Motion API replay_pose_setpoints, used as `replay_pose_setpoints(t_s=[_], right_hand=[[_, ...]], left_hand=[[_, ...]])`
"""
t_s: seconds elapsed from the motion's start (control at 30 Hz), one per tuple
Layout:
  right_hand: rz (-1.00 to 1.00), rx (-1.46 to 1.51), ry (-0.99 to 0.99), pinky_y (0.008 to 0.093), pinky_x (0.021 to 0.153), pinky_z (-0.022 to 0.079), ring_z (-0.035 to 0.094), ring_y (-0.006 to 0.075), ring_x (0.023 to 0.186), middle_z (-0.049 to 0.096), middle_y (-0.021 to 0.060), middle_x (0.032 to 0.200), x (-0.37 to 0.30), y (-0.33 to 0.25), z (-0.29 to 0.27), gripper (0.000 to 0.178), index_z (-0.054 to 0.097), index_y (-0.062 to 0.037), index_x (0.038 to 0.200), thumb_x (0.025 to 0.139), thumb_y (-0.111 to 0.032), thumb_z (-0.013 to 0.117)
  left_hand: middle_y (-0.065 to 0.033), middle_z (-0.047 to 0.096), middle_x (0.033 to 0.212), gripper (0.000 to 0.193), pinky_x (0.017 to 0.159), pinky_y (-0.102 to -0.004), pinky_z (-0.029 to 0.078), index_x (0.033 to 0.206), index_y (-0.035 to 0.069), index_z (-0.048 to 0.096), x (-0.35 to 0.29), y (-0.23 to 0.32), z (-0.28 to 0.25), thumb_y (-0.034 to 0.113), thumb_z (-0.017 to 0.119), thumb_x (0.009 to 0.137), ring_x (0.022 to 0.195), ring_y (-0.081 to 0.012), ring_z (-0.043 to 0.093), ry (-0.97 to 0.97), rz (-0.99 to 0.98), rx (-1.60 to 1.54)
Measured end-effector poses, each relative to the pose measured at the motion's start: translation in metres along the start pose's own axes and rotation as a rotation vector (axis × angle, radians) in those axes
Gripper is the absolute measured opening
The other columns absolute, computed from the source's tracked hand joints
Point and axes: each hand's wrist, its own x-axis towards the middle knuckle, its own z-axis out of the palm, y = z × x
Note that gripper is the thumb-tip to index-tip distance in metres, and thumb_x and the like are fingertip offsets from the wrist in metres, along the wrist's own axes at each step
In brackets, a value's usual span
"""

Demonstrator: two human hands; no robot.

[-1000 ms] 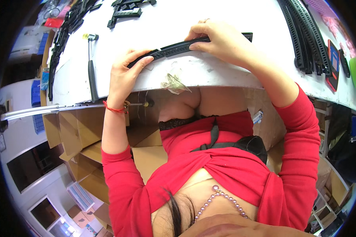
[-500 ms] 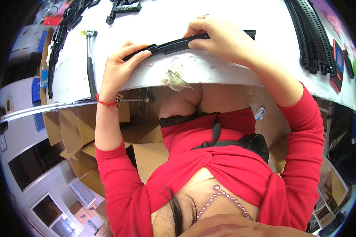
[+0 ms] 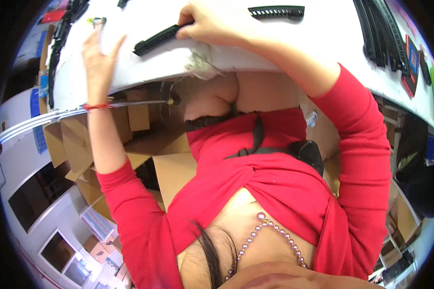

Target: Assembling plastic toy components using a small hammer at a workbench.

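My right hand pinches a black slotted plastic strip, which lies slanted on the white table. The strip's far end is hidden by the fingers. To the left, my left hand is slightly blurred, its thumb and fingers spread apart. It is over the hammer, whose head shows just beyond the fingertips; the handle is mostly covered by the hand. A separate black slotted strip lies right of my right hand.
Several long black slotted strips lie at the right, beside a red and blue device. More black parts line the left edge. A crumpled clear plastic bag sits at the front edge of the white table. Cardboard boxes stand below.
My left hand has let go of the black strip and moved left over the hammer. The right hand has moved left with one strip, while another piece now lies apart at the right.
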Motion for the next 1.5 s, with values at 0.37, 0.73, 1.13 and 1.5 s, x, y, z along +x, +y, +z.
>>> replay_pose_setpoints(t_s=[0.37,0.73,1.13,1.5], right_hand=[[-0.134,-0.218,0.072,0.0358,0.077,0.051,0.067,0.0248,0.083,0.071,0.0096,0.089,-0.006,0.0,0.001,0.031,0.072,-0.0093,0.1,0.079,-0.031,0.073],[-0.207,-0.173,0.128,0.037,0.079,0.05,0.066,0.0281,0.087,0.069,0.0126,0.094,-0.008,-0.004,0.006,0.03,0.072,-0.0073,0.098,0.077,-0.029,0.073],[-0.007,-0.094,0.041,0.0392,0.087,0.05,0.065,0.0303,0.097,0.07,0.0141,0.1,-0.017,-0.011,-0.014,0.036,0.072,-0.0105,0.104,0.074,-0.029,0.073],[0.383,-0.538,0.818,0.0419,0.083,0.051,0.069,0.0313,0.092,0.071,0.0158,0.1,-0.038,0.145,-0.29,0.037,0.074,-0.0148,0.109,0.085,-0.041,0.067]], left_hand=[[-0.0028,0.067,0.094,0.039,0.051,-0.0195,0.04,0.134,0.004,0.056,-0.072,0.031,-0.07,0.015,0.059,0.097,0.055,-0.0046,0.048,-0.282,-0.62,-0.577],[-0.0101,0.068,0.11,0.043,0.08,-0.027,0.05,0.137,0.005,0.054,-0.086,0.098,-0.104,0.004,0.06,0.095,0.092,-0.0161,0.065,-0.204,-0.364,-0.541],[-0.0116,0.063,0.127,0.043,0.087,-0.0288,0.049,0.138,0.001,0.052,-0.049,0.07,-0.092,0.004,0.058,0.096,0.104,-0.0138,0.06,0.001,-0.447,-0.63],[-0.0192,0.06,0.099,0.046,0.088,-0.0443,0.047,0.138,0.013,0.053,-0.034,-0.023,-0.013,0.012,0.059,0.092,0.096,-0.0369,0.058,-0.037,-0.38,0.027]])
